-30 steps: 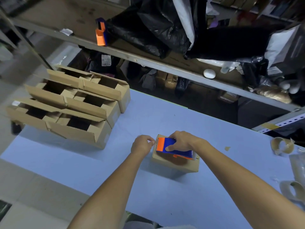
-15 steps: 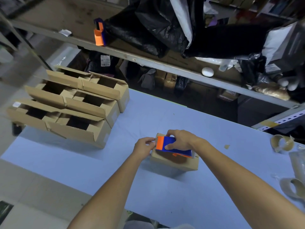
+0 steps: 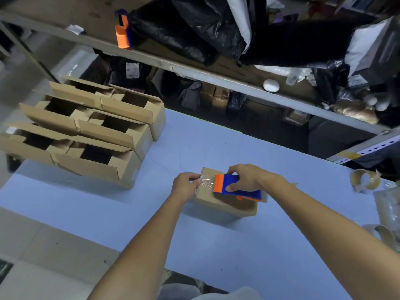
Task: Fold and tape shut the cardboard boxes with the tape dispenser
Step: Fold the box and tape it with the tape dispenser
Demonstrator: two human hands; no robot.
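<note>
Atop the probably light box (image 3: 223, 205), our right hand (image 3: 244, 178) grips the stiff dispenser (image 3: 234, 189), left hand (image 3: 186, 184) pinching clingy tape (image 3: 206, 183) (wrinkle-prone) at the box's edge.

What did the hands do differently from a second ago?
The right hand slid the blue and orange tape dispenser rightward along the small brown cardboard box, drawing out clear tape, whose end the left hand pinches at the box's left edge. Box and open cardboard cartons stayed put.
</note>
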